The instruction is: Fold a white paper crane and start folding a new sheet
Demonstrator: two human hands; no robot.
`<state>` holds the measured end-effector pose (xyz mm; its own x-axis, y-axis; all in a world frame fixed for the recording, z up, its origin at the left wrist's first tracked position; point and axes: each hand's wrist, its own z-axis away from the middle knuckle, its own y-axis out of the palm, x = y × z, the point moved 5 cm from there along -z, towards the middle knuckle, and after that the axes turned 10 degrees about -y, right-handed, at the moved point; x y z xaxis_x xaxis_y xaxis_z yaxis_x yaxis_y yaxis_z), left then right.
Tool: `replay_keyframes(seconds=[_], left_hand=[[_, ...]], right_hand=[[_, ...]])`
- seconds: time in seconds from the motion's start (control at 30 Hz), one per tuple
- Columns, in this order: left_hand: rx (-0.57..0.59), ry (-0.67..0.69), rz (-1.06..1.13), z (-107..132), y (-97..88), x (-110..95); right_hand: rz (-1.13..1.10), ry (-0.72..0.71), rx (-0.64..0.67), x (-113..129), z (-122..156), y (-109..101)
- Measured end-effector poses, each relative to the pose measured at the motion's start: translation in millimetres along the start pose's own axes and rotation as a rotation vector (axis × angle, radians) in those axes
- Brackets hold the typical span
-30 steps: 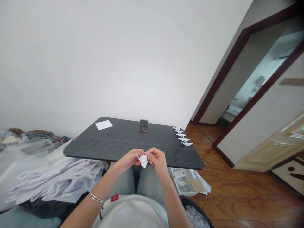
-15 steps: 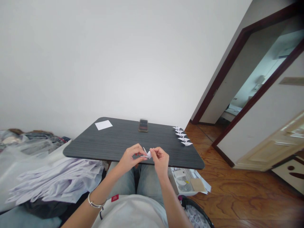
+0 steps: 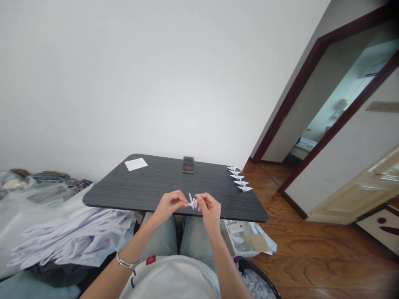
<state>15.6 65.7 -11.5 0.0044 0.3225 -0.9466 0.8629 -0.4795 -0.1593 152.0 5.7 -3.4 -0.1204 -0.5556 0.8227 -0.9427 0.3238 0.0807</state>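
Observation:
Between my two hands, just above the front edge of the dark table (image 3: 149, 182), is a small white paper crane (image 3: 193, 203). My left hand (image 3: 171, 205) pinches its left tip between thumb and fingers. On the other side, my right hand (image 3: 208, 207) pinches its right part, and the fingertips cover that end. One narrow point of the crane sticks up between the hands. At the table's right side stands a row of several finished-looking white paper cranes (image 3: 245, 188).
A white sheet of paper (image 3: 136, 164) lies at the table's back left, and a phone (image 3: 188, 164) at the back middle. White cloth (image 3: 77, 236) is heaped at the left. Below the right edge are a box (image 3: 241, 241) and a bin of paper pieces (image 3: 257, 284).
My left fingers have drawn back slightly to the left and now pinch only the crane's tip. More of its folded body shows between my hands. The row of cranes is unchanged.

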Motion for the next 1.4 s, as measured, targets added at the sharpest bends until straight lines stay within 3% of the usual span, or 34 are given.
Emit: replay_keyframes(seconds=[0.17,0.43,0.83,1.03,1.23,1.4], left_hand=[[-0.064,0.027,0.061,0.7,-7.3,-0.8],[-0.036,0.003,0.113,-1.8,-5.6,2.9],[0.030,-0.089,0.082,-4.9,1.1,19.7],[0.087,-0.089,0.051,-5.1,2.6,23.7],[-0.059,-0.128,0.055,-7.4,-9.3,27.7],[-0.195,-0.229,0.061,-12.8,-27.9,47.2]], right_hand=[[-0.083,0.030,-0.224,-13.6,-2.2,-19.9],[-0.190,0.214,-0.059,-35.1,-4.5,-19.7],[-0.173,0.361,-0.030,-51.2,-2.3,-14.5],[-0.166,0.310,-0.061,-52.5,-4.0,-17.1],[-0.050,0.271,-0.125,-59.9,-5.9,-28.2],[-0.010,0.230,-0.158,-68.9,-9.1,-44.8]])
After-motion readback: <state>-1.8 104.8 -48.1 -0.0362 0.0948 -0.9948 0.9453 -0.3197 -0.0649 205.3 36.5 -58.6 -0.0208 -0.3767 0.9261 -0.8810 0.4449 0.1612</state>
